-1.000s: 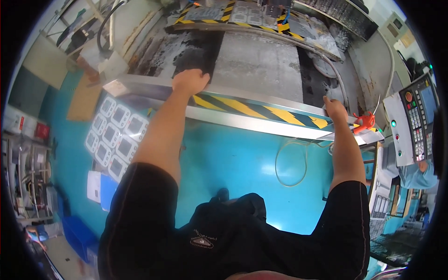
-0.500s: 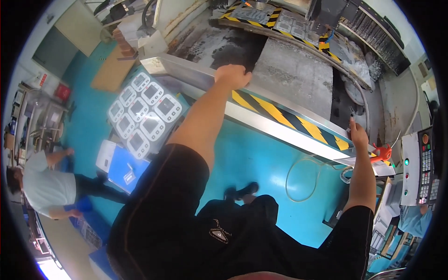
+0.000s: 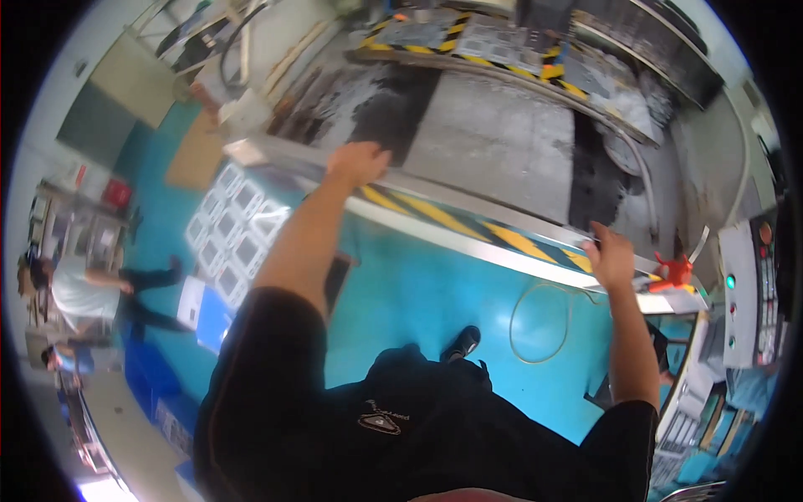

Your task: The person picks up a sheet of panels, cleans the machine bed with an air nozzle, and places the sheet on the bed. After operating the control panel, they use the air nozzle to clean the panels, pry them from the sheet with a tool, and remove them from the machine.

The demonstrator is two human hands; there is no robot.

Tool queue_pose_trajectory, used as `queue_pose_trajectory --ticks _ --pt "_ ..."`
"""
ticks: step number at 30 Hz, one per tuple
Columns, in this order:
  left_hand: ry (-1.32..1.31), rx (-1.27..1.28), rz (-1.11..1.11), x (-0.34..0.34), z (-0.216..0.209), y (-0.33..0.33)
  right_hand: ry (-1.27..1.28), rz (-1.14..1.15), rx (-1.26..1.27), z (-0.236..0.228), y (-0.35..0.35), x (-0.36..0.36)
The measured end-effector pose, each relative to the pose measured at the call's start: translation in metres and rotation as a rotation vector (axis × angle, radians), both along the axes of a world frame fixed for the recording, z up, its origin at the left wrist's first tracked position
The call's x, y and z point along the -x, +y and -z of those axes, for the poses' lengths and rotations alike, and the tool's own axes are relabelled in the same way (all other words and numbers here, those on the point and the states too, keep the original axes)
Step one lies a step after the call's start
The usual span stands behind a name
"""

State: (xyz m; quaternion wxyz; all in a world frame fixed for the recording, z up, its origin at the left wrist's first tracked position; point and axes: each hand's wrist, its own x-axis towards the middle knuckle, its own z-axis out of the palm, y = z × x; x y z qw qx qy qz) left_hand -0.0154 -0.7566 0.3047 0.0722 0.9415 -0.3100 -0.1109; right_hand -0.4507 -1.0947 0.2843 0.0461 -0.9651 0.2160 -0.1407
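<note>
Both palms rest on the long metal ledge with yellow-black hazard stripes (fronting a grey machine bed). The left hand lies flat, fingers spread; the right hand curls loosely over the edge near a red fitting.

Rail: we see yellow and black diagonal stripes, silver edge.
Floor: we see teal.
Sleeves: ours are black.
Nozzle: we see red.
Machine bed: we see grey.
</note>
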Motion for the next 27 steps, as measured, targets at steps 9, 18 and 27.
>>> queue_pose_trajectory --ticks 9,18,27 --pt "-0.107 -0.007 0.010 0.001 0.008 -0.007 -0.379 -0.003 0.154 0.031 -0.006 0.008" --pt "-0.105 -0.017 0.013 0.008 0.006 -0.016 -0.775 0.100 -0.406 0.033 -0.018 0.020" --pt "-0.120 0.107 0.077 -0.060 0.069 0.022 -0.275 0.290 -0.692 0.150 -0.006 0.113"
